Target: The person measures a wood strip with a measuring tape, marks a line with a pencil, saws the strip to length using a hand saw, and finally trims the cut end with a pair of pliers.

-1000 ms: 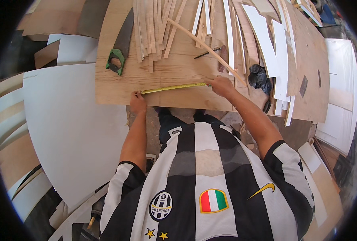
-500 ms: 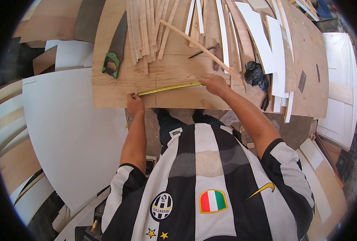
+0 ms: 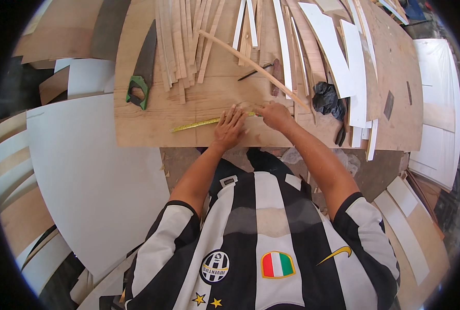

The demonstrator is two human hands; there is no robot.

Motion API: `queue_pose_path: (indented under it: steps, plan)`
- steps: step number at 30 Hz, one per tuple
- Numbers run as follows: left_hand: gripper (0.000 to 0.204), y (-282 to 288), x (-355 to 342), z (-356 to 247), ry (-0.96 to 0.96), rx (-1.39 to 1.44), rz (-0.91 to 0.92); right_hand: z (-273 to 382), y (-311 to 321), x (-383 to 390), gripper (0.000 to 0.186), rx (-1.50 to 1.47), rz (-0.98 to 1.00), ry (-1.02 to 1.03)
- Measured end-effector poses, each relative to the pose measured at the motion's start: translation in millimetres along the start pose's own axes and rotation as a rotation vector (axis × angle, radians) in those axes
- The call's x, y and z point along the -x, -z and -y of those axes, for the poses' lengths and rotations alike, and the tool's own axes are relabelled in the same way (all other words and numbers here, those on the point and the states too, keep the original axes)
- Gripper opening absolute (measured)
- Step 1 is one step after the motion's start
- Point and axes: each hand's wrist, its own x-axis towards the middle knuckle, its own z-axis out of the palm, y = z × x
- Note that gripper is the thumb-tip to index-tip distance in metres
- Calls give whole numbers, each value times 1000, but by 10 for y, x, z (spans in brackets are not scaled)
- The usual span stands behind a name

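An extended yellow tape measure (image 3: 194, 125) lies across the plywood tabletop (image 3: 142, 129) near its front edge. My left hand (image 3: 230, 127) rests over the tape right of its middle, fingers stretched out and slightly apart. My right hand (image 3: 276, 115) is closed at the tape's right end, just beside my left fingertips; whether a case is inside the fingers is hidden. Beyond my hands lie a long wooden strip (image 3: 240, 59) set diagonally, a thin black tool (image 3: 253, 71) and a reddish-brown piece (image 3: 275, 77).
A green-handled handsaw (image 3: 137, 93) lies at left among wooden strips (image 3: 178, 46). At right are white strips (image 3: 356, 77) and a crumpled black bag (image 3: 327, 101). A large white panel (image 3: 85, 181) stands left of the table; more boards (image 3: 405, 222) lie at lower right.
My left hand has left the tape's left end and moved right, flattening over the tape beside my right hand. The free left end of the tape is now exposed.
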Motion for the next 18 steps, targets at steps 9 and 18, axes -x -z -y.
queue_pose_path:
  steps: [9, 18]
  plan:
    - [66, -119, -35, 39, -29, -53, 60, -146, -78, 119, 38, -81, -134, 33]
    - [70, -90, -15, 49, 14, -90, 162, -231, -71, 12, 36, -309, -343, 19]
